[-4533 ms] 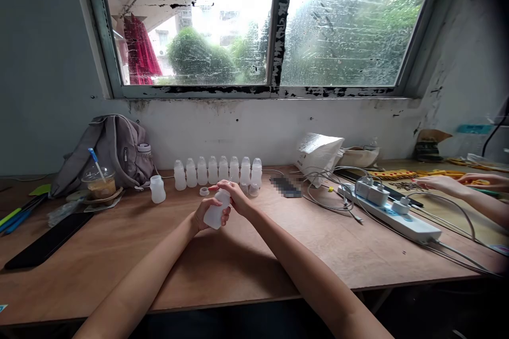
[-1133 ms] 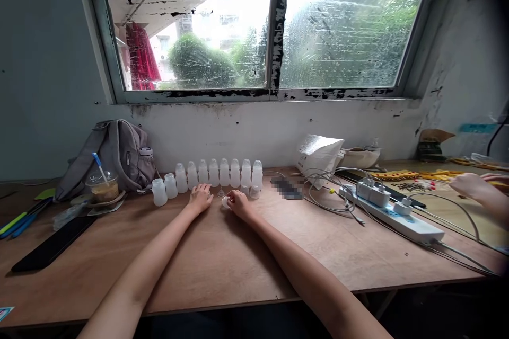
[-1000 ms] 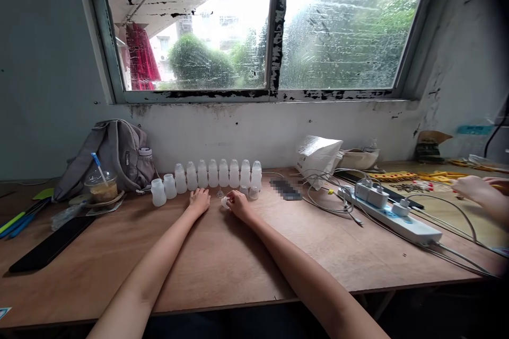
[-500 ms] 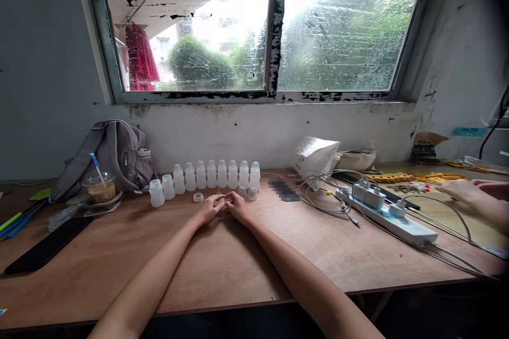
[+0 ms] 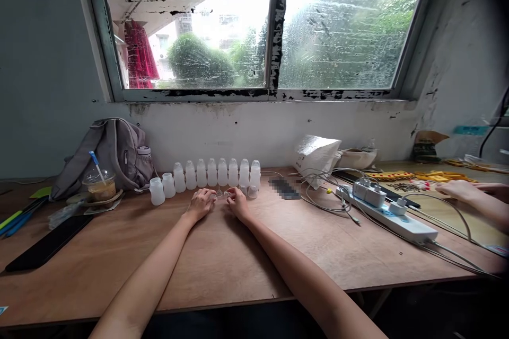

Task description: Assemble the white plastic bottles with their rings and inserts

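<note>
My left hand (image 5: 201,204) rests low over the table with its fingers curled round a white screw ring (image 5: 213,197), partly hidden by the fingers. A short gap to the right, my right hand (image 5: 237,205) pinches a small clear piece (image 5: 227,194), too small to name surely. A clear teat-like part (image 5: 219,192) stands on the table between and behind the hands. Behind them runs a row of frosted baby bottles (image 5: 212,174) with domed caps. Two open bottles (image 5: 157,192) stand at its left end. Small translucent caps (image 5: 252,191) sit just beyond my right hand.
Left are a backpack (image 5: 115,153), an iced drink cup (image 5: 99,186) and a black flat case (image 5: 50,243). On the right lie tangled cables (image 5: 318,190), a white pouch (image 5: 318,159) and a power strip (image 5: 393,217). Another person's hands (image 5: 473,193) are at far right.
My hands, together before, have moved apart. The left has gone left, over where a white ring lay; that ring no longer shows there. The right hand has barely shifted.
</note>
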`<state>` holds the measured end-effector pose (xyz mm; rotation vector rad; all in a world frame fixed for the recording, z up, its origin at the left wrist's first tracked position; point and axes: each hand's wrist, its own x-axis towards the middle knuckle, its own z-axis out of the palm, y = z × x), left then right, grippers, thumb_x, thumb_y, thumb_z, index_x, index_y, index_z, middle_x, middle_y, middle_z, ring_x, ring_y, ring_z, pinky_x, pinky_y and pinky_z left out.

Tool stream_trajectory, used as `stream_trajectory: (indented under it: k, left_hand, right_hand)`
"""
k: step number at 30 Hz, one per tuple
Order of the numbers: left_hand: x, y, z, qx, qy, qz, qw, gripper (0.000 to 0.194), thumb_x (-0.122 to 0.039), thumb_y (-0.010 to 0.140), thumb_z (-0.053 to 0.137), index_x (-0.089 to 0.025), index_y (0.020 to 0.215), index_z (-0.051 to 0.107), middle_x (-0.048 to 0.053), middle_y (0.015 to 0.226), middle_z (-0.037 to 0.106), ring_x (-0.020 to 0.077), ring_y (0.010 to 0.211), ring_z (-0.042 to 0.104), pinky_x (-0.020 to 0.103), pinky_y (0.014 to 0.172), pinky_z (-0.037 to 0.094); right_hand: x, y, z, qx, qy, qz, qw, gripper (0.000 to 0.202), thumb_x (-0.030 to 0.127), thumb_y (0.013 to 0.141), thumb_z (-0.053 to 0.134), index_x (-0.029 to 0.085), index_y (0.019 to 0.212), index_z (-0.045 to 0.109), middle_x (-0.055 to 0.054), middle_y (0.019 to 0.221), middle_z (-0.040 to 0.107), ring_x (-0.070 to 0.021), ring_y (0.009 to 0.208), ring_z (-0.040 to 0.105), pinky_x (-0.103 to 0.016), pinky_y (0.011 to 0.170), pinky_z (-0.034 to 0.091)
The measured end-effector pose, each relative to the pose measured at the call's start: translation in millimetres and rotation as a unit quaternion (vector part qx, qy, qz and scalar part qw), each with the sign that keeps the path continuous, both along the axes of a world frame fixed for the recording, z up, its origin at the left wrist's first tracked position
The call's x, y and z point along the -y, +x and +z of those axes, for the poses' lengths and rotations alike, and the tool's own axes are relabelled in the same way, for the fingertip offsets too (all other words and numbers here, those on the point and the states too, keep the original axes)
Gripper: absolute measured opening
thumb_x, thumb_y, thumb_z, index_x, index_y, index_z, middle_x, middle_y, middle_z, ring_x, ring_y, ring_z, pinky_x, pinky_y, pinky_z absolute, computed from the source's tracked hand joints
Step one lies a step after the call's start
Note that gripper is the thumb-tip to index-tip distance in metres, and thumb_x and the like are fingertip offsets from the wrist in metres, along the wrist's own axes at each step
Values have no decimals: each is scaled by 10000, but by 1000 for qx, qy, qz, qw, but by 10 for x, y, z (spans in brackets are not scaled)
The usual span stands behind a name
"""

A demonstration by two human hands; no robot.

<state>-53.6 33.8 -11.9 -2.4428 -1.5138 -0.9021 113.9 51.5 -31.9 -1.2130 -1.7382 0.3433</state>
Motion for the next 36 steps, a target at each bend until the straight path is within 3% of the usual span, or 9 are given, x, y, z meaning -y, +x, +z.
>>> stream_trajectory:
  k: [3,7,10,15,19,23,31,36]
  left_hand:
    - [-29,-124,13,24,19,107,994,219,-289,826,399,-234,985,538,69,1055,529,227,992,451,360,865,321]
    - [-65,-303,-15,39,-25,267,963,227,-325,823,381,-235,961,537,96,1052,515,262,996,439,402,813,329]
    - [-86,-392,-63,43,-55,300,951,233,-337,809,381,-205,889,555,121,974,541,303,961,452,463,763,336]
    - [-99,-412,-93,35,-59,308,949,252,-277,787,390,-168,956,541,159,1050,517,337,1009,421,509,792,311]
    - [-100,-360,-85,1,-47,234,971,348,-250,790,380,-204,1123,472,113,1223,433,268,1115,367,410,895,290]
    - [-115,-312,-121,-35,-63,170,983,330,-287,791,394,-275,1106,494,43,1216,468,221,1166,331,376,961,226]
    - [-152,-319,-168,-45,-73,178,980,301,-342,800,378,-191,989,557,97,1054,544,230,1030,438,368,920,266]
    - [-156,-311,-168,-40,-66,195,978,301,-340,801,377,-182,984,557,105,1052,536,241,1026,432,382,919,255]
  right_hand:
    - [-22,11,-15,24,-8,-22,999,262,80,656,431,154,900,491,-51,865,550,-127,668,515,-255,666,426]
    - [-36,-5,-43,67,-20,-38,997,227,53,660,437,156,838,533,-51,842,525,-139,724,508,-248,681,407]
    - [-31,-12,-52,97,-24,-36,994,238,48,691,440,166,842,582,-65,922,510,-130,742,518,-237,695,405]
    - [17,-21,-44,155,-24,-29,987,340,67,736,425,203,991,602,-69,1014,511,-145,862,522,-225,754,381]
    - [94,-44,-35,211,-32,-39,976,317,113,758,423,222,983,618,-81,1012,521,-188,922,490,-281,784,344]
    - [139,-61,-44,258,-46,-49,964,278,189,799,392,222,941,628,-102,992,526,-224,935,459,-342,790,307]
    - [54,-69,-101,303,-83,-66,947,327,281,834,336,224,1101,517,-126,1184,418,-263,1057,378,-398,856,244]
    - [12,-81,-66,317,-87,-88,940,342,331,844,295,214,1078,515,-133,1094,437,-266,1026,376,-396,837,261]
